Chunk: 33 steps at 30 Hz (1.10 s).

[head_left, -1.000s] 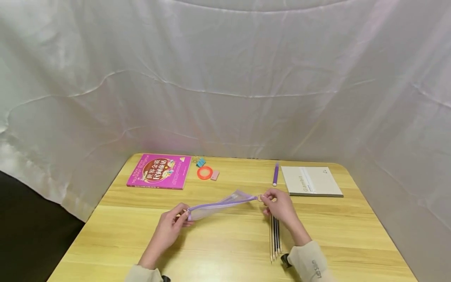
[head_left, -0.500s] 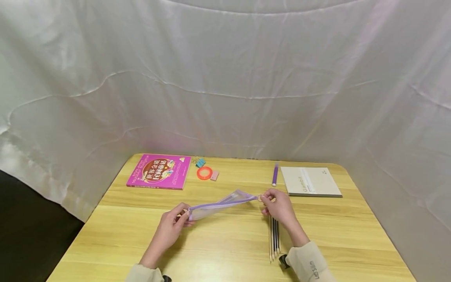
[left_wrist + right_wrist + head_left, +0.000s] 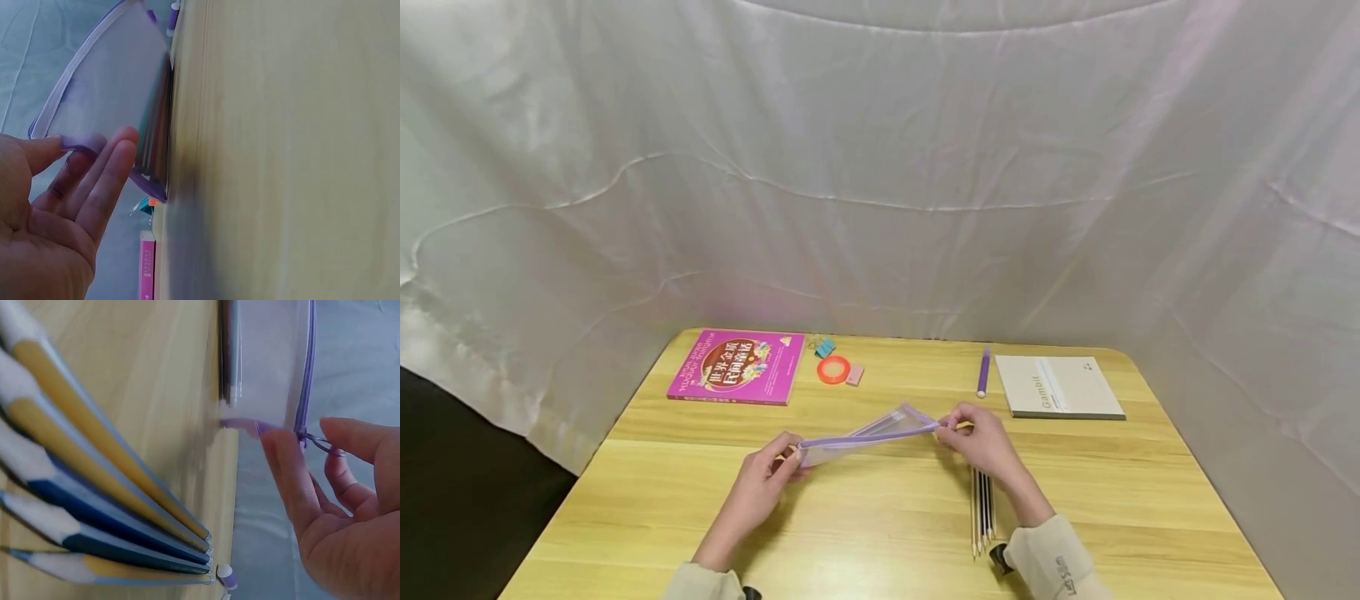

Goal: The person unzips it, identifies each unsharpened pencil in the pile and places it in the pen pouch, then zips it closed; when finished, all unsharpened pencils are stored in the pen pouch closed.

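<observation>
A see-through pouch with a purple zip edge [image 3: 868, 437] stretches between both hands over the table. My left hand [image 3: 760, 483] pinches its left corner between thumb and fingers. At the other end my right hand [image 3: 988, 446] pinches the zip end, where a metal ring [image 3: 320, 444] hangs by the thumb in the right wrist view. Long thin sticks [image 3: 155, 134] show along the pouch's bottom in the left wrist view. Several sharpened pencils [image 3: 982, 512] lie side by side under my right forearm, tips towards me; their yellow and dark barrels [image 3: 125, 494] fill the right wrist view's left side.
A pink book [image 3: 737, 367] lies back left. Beside it are a teal binder clip [image 3: 824, 347], an orange-red tape roll [image 3: 833, 370] and a small pink block [image 3: 854, 375]. Back right hold a purple marker [image 3: 983, 372] and a pale notebook [image 3: 1060, 387]. Grey cloth [image 3: 880, 183] hangs behind.
My right hand has shifted a little left, onto the pouch's zip end; the ring, seen in its fingers before, no longer shows in the head view. My left hand stays nearly still.
</observation>
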Motion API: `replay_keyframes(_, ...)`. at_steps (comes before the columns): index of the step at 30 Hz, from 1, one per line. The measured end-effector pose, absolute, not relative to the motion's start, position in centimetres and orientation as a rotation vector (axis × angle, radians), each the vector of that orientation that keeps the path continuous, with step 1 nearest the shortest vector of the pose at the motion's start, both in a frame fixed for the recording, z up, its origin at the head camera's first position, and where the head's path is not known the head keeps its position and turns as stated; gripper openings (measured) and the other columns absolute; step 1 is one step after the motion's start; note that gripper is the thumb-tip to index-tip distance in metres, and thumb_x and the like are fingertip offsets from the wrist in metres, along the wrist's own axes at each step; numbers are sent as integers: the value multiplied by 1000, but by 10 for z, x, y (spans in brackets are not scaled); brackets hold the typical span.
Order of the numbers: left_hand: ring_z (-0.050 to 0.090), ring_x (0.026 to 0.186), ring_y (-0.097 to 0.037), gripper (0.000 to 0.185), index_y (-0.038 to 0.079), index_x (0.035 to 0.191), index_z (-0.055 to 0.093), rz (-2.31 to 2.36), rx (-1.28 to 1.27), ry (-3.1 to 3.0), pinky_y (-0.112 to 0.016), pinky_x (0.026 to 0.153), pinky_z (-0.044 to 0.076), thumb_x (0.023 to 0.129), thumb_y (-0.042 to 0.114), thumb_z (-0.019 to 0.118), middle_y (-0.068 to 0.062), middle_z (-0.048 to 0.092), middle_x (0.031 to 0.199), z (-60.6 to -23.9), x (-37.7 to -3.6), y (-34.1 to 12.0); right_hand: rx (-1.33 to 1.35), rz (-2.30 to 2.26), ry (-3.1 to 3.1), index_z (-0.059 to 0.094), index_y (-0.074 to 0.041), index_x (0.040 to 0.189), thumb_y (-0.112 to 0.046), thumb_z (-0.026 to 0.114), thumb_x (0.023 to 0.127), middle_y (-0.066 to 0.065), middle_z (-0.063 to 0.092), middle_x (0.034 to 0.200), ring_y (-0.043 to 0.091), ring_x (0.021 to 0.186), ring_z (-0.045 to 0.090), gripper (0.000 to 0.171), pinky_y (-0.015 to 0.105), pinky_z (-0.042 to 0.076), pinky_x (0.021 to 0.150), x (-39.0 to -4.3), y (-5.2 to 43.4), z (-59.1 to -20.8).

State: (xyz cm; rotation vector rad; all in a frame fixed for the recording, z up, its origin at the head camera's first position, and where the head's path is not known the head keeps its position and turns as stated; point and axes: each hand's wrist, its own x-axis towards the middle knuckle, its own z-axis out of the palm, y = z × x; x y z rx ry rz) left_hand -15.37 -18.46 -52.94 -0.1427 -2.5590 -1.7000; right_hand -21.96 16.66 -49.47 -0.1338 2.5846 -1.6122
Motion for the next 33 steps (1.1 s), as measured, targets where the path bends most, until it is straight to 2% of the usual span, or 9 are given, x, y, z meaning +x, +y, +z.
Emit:
replay_keyframes(3, 74, 88, -26, 11, 17, 108, 70, -1630, -115, -2564, -26, 77, 60, 104, 12, 61, -8, 74, 98, -529, -154, -185, -147, -1544, 2671, 56, -8, 78, -10, 81, 89, 6, 76, 97, 15, 77, 63, 28, 23, 49, 61, -218, 167, -493)
replay_keyframes(5, 74, 93, -25, 11, 18, 110, 71, -1624, -97, -2549, -25, 81, 60, 102, 14, 65, -7, 75, 105, -528, -155, -185, -151, -1534, 2683, 56, -8, 77, -9, 82, 88, 3, 75, 92, 13, 75, 60, 28, 22, 48, 61, -217, 167, -492)
replay_keyframes(12, 72, 114, -24, 33, 10, 126, 71, -1685, -43, -2566, -28, 96, 57, 98, 27, 72, -11, 73, 126, -530, -154, -189, -181, -1498, 2637, 60, -9, 78, -8, 84, 84, 2, 66, 79, 14, 70, 54, 25, 21, 45, 60, -201, 163, -495)
replay_keyframes(18, 70, 119, -32, 40, 2, 134, 66, -1631, -49, -2636, -30, 95, 58, 97, 16, 73, -19, 68, 134, -534, -157, -194, -240, -1453, 2600, 60, -5, 80, -4, 87, 78, 3, 62, 76, 14, 67, 53, 28, 21, 44, 56, -190, 157, -500)
replay_keyframes(25, 69, 118, -31, 53, 1, 138, 62, -1505, -90, -2755, -35, 97, 58, 90, 12, 80, -19, 68, 134, -535, -170, -194, -204, -1380, 2608, 63, -4, 87, 1, 89, 73, 5, 64, 79, 15, 67, 57, 30, 24, 49, 55, -201, 151, -506)
replay_keyframes(29, 70, 108, -25, 57, 3, 140, 61, -1469, -91, -2794, -37, 94, 58, 87, 9, 82, -17, 70, 131, -535, -182, -191, -174, -1345, 2645, 65, -4, 89, 3, 88, 72, 6, 66, 79, 15, 68, 59, 30, 25, 50, 56, -214, 149, -510)
replay_keyframes(33, 65, 96, -17, 56, 3, 138, 63, -1397, -82, -2824, -34, 87, 58, 86, 6, 83, -10, 72, 121, -538, -190, -188, -150, -1296, 2662, 66, -4, 89, 4, 89, 71, 6, 67, 78, 15, 68, 60, 30, 26, 50, 61, -221, 149, -514)
